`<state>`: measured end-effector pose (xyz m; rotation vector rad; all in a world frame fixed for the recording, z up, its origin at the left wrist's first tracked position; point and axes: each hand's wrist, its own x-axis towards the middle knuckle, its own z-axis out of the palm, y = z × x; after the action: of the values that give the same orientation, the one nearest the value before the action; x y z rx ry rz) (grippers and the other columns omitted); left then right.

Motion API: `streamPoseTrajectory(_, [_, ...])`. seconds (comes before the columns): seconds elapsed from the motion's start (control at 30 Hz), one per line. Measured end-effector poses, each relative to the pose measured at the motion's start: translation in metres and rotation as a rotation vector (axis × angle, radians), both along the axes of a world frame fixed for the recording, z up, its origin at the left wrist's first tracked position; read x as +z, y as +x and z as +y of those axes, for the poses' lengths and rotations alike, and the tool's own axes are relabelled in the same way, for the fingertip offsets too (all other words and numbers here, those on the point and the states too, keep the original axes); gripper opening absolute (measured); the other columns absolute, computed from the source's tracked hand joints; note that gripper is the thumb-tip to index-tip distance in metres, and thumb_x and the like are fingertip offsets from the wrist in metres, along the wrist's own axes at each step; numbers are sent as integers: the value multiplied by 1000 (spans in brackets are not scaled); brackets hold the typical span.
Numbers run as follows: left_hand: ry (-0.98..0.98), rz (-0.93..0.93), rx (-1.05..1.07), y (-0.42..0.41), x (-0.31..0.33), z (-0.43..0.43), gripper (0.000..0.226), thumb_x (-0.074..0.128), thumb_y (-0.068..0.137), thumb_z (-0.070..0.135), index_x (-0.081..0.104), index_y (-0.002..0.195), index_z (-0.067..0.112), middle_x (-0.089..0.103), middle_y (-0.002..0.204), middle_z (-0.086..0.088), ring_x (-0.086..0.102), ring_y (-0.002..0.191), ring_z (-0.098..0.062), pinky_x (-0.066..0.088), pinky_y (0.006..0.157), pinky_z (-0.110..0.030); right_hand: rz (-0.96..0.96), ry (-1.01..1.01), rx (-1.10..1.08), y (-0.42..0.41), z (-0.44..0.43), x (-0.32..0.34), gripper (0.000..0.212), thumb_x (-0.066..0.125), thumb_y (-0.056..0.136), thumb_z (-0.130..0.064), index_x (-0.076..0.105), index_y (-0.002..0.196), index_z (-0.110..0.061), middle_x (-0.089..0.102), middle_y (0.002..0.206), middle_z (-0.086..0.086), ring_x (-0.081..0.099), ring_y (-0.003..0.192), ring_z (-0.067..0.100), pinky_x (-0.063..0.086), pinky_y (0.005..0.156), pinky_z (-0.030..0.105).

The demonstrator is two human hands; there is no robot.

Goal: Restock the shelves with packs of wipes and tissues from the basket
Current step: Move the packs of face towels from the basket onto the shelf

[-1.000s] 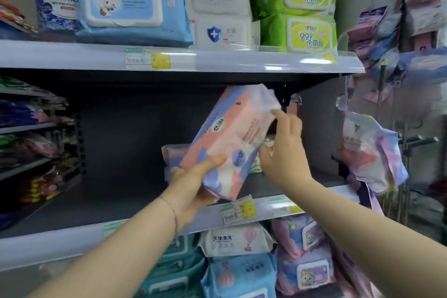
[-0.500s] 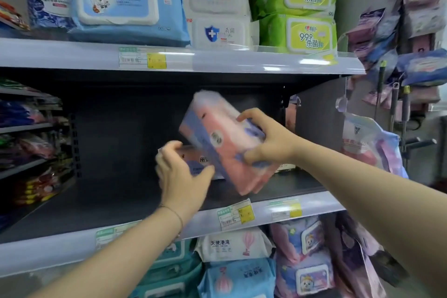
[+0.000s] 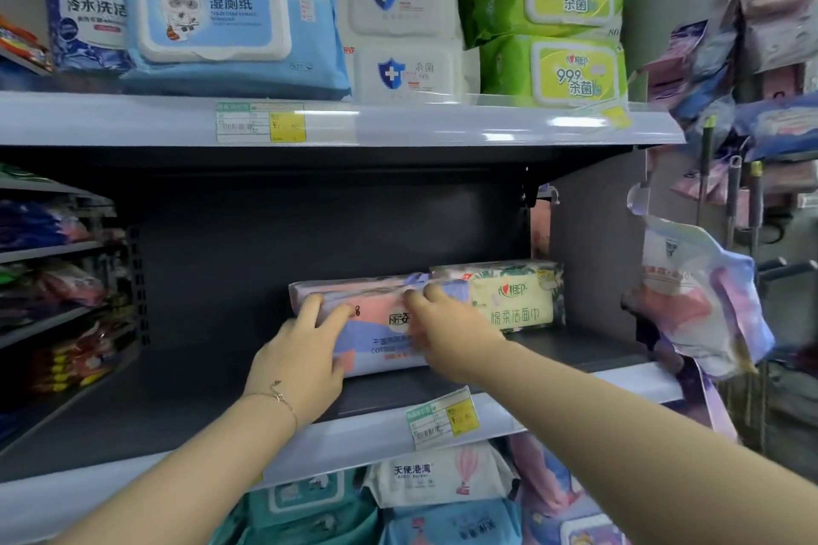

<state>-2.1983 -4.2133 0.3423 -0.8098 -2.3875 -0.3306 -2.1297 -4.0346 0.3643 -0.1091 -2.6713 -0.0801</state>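
A pink and pale blue pack of tissues stands on its long edge on the dark middle shelf, in front of another pack like it. My left hand holds its left end, fingers over the top edge. My right hand rests on its right end, fingers curled over the top. Touching its right side stands a cream and green pack of face tissues. No basket is in view.
The top shelf carries blue, white and green wipe packs. More packs fill the shelf below. Bagged goods hang on hooks at the right. The left half of the middle shelf is bare. Price tags stick out from the shelf rails.
The pack was tilted in the air in both hands; it now stands on the middle shelf beside the cream pack, both hands still on it.
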Motion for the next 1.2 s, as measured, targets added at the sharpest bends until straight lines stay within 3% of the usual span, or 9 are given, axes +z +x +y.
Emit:
streamPoseTrajectory(0.1, [-140,-47,138,-4,7,5,54,47,91,37,26,141,35,19,148,1,40,120,-25,44,87,-37,-136,-254,108,-4,-3,-9,67,49,96,-22,12,151,-14,37,143,14,40,128,34,36,98,34])
streamPoseTrajectory(0.2, [-204,-7,197,6,12,13,49,45,90,42,35,137,30,26,143,0,29,127,-23,35,94,-38,-210,-413,141,7,-5,-14,64,51,95,-32,21,150,-18,35,149,10,34,135,29,29,110,35])
streamPoseTrajectory(0.3, [-145,86,17,23,3,21,39,49,87,43,47,124,27,39,126,1,38,119,-22,37,87,-37,-46,-121,99,34,1,-21,44,49,92,-36,47,133,-18,49,131,8,46,120,29,37,98,39])
streamPoseTrajectory(0.37, [-138,184,-156,37,-7,30,35,53,79,41,58,108,22,51,105,0,53,98,-25,43,72,-36,80,45,83,56,9,-28,39,40,87,-37,55,117,-16,54,115,7,50,107,29,37,87,39])
streamPoseTrajectory(0.53, [-142,179,-420,83,-40,72,37,41,72,43,59,95,20,57,93,1,59,82,-25,48,61,-35,205,134,16,119,43,-64,34,41,75,-37,61,88,-14,58,88,6,55,78,30,42,64,37])
streamPoseTrajectory(0.83, [-232,-53,-763,180,-151,182,42,41,70,43,57,99,17,55,94,-1,57,86,-28,49,63,-38,-8,31,-293,255,123,-170,41,39,77,-39,60,103,-15,56,99,7,54,89,31,43,69,39])
streamPoseTrajectory(0.93, [-335,-191,-847,218,-194,215,55,32,70,47,53,113,19,53,108,-1,54,101,-27,48,77,-41,-100,-21,-425,302,146,-212,40,50,82,-37,57,116,-17,53,111,8,50,102,32,40,79,41])
streamPoseTrajectory(1.03, [-432,-302,-936,253,-235,242,52,46,83,44,42,130,23,44,126,2,44,119,-21,39,93,-36,-146,-147,-543,348,162,-250,43,55,86,-37,53,125,-19,50,119,7,46,110,30,36,86,40])
streamPoseTrajectory(1.2, [-592,-480,-1033,306,-300,276,52,55,87,35,38,135,22,42,135,-1,42,124,-23,38,100,-37,-179,-465,-807,424,181,-307,44,58,87,-35,52,127,-20,50,124,6,44,117,28,39,95,41])
